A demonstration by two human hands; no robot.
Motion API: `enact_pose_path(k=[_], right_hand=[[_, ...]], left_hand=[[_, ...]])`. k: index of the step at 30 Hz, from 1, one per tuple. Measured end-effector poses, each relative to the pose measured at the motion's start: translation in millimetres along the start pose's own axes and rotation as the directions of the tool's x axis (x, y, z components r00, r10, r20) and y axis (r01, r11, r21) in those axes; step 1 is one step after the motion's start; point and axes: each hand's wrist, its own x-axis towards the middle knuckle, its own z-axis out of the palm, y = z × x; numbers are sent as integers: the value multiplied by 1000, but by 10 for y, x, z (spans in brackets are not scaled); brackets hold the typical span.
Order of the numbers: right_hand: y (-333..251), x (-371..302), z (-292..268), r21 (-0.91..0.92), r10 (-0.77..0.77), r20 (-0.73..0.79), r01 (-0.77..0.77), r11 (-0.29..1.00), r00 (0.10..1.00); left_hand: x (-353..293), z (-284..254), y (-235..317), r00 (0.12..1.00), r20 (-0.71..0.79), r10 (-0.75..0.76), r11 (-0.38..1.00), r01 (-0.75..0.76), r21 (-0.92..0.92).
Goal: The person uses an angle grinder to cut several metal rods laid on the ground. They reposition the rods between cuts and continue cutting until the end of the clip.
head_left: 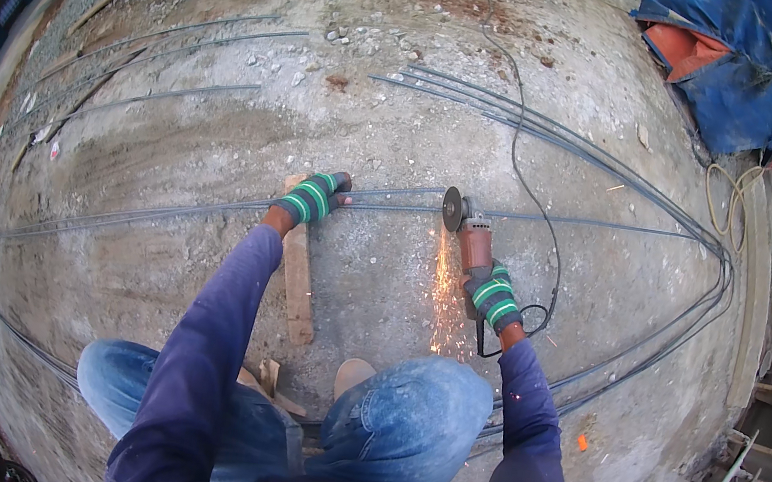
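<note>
While sparks (446, 294) spray mid-frame, your right hand (496, 299) wraps the grinder (476, 249), your left hand (311, 197) clasps the rods (391, 206) crossing centre; hold that disc (453, 209) square, pressure light.

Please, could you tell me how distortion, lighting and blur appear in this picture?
Head view: fisheye distortion, black corners, the concrete ground's left edge curving; head view: diffuse daylight, shadows soft; head view: sparks below the grinder are bright orange, some smeared into streaks.
</note>
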Motion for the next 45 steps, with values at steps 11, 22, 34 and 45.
enact_pose_path(k=[11, 22, 34, 45], right_hand=[[-95, -65, -34, 11, 18, -9, -17, 1000, 1000], [-32, -70, 0, -60, 34, -17, -35, 998, 999], [-114, -32, 39, -47, 30, -39, -31, 998, 999], [-71, -82, 64, 22, 35, -14, -35, 999, 999]], left_hand=[[39, -134, 37, 990, -136, -44, 959, 80, 273], [463, -44, -56, 816, -431, -385, 822, 516, 243], [-147, 102, -144, 901, -434, -20, 964, 132, 229], [-513, 613, -162, 817, -569, 95, 970, 53, 238]])
